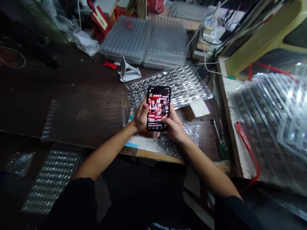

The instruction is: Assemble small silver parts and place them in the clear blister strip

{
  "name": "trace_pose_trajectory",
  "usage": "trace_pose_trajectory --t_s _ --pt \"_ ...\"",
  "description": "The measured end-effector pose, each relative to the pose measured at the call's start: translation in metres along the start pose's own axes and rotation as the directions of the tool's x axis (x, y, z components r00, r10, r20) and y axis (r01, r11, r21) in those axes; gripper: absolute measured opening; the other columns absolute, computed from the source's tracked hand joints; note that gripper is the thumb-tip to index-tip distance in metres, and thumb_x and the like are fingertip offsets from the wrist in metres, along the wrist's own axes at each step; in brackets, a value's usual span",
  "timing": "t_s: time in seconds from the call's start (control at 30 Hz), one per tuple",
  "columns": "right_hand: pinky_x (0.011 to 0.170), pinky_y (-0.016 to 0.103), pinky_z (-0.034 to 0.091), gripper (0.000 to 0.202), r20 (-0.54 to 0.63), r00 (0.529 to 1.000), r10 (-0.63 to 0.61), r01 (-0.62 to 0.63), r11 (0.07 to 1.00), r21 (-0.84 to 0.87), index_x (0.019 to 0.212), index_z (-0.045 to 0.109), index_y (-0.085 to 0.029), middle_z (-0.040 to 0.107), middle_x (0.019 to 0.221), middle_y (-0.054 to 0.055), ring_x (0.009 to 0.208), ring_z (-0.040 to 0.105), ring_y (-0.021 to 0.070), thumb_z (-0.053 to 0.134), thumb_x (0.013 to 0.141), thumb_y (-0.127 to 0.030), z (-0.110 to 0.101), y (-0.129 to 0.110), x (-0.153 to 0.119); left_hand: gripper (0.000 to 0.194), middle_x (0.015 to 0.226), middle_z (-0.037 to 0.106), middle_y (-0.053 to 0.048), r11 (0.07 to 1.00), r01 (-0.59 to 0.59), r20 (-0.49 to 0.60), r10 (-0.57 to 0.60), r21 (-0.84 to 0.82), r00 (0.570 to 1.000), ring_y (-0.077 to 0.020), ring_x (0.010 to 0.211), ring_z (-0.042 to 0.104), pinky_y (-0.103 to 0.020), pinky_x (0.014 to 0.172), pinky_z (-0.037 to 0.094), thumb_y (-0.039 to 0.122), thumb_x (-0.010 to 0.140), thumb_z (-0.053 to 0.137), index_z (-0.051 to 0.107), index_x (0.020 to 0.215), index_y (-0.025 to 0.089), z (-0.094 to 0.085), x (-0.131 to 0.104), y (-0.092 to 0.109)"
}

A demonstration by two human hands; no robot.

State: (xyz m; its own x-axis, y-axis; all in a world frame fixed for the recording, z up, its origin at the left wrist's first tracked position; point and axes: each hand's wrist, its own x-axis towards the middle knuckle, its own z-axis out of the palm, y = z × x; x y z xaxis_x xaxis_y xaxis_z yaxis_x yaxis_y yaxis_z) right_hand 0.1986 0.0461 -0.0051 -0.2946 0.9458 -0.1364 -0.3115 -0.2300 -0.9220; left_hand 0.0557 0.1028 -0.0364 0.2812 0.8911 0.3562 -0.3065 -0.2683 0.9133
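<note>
A black smartphone with a lit, mostly red screen is held upright between both hands. My left hand grips its left edge, thumb along the side. Around the right edge and lower corner is my right hand, its thumb over the lower part of the screen. Behind the phone lies a clear tray filled with rows of small metal parts. Below the right hand, a heap of tiny shiny pieces rests near the table's front edge, partly covered by that hand.
Stacked clear trays stand at the back, with a white phone stand before them. A green-handled screwdriver lies right of the hands. More plastic trays fill the right side; another tray is at lower left.
</note>
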Motion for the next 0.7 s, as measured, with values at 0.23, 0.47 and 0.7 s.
trace_pose_trajectory --t_s 0.23,0.47,0.7 --pt "0.040 0.032 0.054 0.089 -0.012 1.000 0.018 -0.017 1.000 0.019 0.153 0.021 -0.040 0.053 0.137 0.009 0.083 0.066 0.0247 0.061 0.075 -0.034 0.0004 -0.0005 -0.0007 0.079 0.121 0.068 -0.012 0.999 0.036 0.012 -0.036 0.002 0.999 -0.0298 0.111 0.067 -0.044 0.094 0.056 0.082 0.089 0.034 0.052 0.140 0.024 -0.0038 -0.0017 -0.0075" --pt "0.038 0.028 0.052 0.086 -0.016 1.000 -0.008 0.009 0.999 0.033 0.152 0.024 -0.038 0.053 0.137 0.010 0.079 0.065 0.0217 0.060 0.073 -0.030 0.0006 -0.0001 -0.0009 0.078 0.118 0.069 -0.013 0.999 0.032 0.018 -0.032 -0.002 0.999 -0.0303 0.109 0.068 -0.043 0.090 0.057 0.080 0.090 0.034 0.052 0.140 0.023 -0.0031 -0.0026 -0.0049" --pt "0.039 0.027 0.053 0.077 0.004 1.000 -0.027 0.027 0.999 0.017 0.147 0.029 -0.033 0.057 0.129 0.009 0.075 0.065 0.0200 0.056 0.075 -0.030 -0.0006 0.0031 -0.0009 0.075 0.121 0.068 -0.012 1.000 0.021 0.031 -0.021 0.003 0.999 -0.0285 0.105 0.068 -0.043 0.091 0.056 0.078 0.093 0.033 0.053 0.138 0.022 -0.0038 -0.0029 -0.0070"
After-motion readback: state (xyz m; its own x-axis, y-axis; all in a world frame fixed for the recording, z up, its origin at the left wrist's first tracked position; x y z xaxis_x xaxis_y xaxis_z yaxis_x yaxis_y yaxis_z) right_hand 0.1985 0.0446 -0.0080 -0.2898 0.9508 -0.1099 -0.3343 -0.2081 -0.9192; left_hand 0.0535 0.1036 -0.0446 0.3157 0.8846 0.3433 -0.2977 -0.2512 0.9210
